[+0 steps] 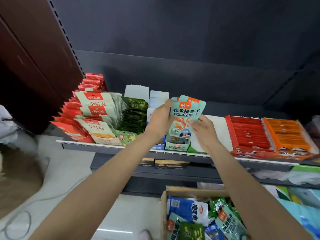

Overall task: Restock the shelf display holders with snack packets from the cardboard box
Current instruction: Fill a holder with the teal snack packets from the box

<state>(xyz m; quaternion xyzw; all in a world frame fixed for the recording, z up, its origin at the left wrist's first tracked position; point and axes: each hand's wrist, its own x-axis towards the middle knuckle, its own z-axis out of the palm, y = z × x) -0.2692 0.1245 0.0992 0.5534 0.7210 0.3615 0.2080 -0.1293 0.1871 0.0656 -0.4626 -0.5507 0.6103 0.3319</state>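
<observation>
A small stack of mint-green snack packets (185, 113) with orange labels stands upright over a matching mint display holder (176, 146) on the shelf. My left hand (160, 119) grips the stack's left edge near the top. My right hand (203, 129) pinches its lower right edge. The cardboard box (163, 212) sits below at the bottom, holding several loose packets in blue, green and mint.
The grey shelf edge (107, 147) carries holders of red and pale green packets (93, 118), dark green packets (133, 116), a blue holder (158, 101), and red (249, 134) and orange (289, 134) trays at right. A lower shelf holds dark boxes (170, 164). A brown cabinet stands at left.
</observation>
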